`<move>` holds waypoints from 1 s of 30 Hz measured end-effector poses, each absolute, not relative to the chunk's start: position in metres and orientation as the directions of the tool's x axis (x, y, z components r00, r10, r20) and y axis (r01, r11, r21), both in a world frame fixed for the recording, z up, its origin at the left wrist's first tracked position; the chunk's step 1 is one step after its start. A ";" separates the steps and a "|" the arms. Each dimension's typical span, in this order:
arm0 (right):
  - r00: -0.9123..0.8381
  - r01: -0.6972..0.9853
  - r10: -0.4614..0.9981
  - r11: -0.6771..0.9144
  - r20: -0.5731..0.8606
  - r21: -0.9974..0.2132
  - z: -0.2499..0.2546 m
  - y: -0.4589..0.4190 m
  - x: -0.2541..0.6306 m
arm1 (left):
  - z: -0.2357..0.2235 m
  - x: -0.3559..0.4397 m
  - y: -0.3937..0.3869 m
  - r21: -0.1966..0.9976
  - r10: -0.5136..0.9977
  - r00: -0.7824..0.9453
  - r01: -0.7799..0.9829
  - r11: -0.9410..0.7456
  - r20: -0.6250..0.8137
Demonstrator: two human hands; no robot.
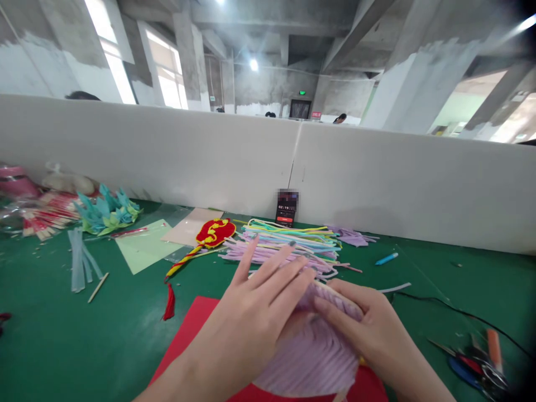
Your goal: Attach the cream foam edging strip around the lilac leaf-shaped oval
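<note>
A rounded lavender piece made of pipe cleaners laid side by side is in front of me over a red sheet. My left hand lies across its upper left part with the fingers stretched out and apart. My right hand pinches its upper right edge between thumb and fingers. Part of the piece is hidden under my hands. Just beyond my fingers lies a pile of pipe cleaners in lavender, blue, green and yellow.
A red and yellow fan-shaped ornament with a red tassel lies left of the pile. Pliers and scissors are at the right, below a blue pen. A phone leans on the white partition. Teal paper-like pieces sit far left.
</note>
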State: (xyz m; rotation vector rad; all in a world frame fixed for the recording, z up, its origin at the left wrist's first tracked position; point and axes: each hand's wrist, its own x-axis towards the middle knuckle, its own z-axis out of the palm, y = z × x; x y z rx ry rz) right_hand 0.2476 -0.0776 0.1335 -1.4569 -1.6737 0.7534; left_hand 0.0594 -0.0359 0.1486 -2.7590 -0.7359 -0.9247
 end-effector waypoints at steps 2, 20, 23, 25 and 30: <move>-0.014 0.448 0.992 0.119 0.126 -0.886 0.133 -0.077 0.251 | 0.149 0.060 -0.038 -0.035 0.364 0.733 0.466 -0.884 0.574; -0.126 0.635 0.906 0.387 0.405 -0.668 0.130 -0.074 0.241 | 0.145 0.062 -0.039 0.134 0.458 0.730 0.458 -0.879 0.507; -0.147 0.635 0.889 0.421 0.434 -0.648 0.131 -0.075 0.242 | 0.144 0.059 -0.035 0.203 0.522 0.702 0.490 -0.848 0.484; -0.126 0.618 0.898 0.403 0.422 -0.675 0.133 -0.076 0.245 | 0.146 0.056 -0.033 0.243 0.553 0.669 0.505 -0.828 0.496; -0.017 0.574 0.935 0.300 0.355 -0.762 0.135 -0.077 0.249 | 0.152 0.051 -0.027 0.449 0.669 0.587 0.498 -0.742 0.455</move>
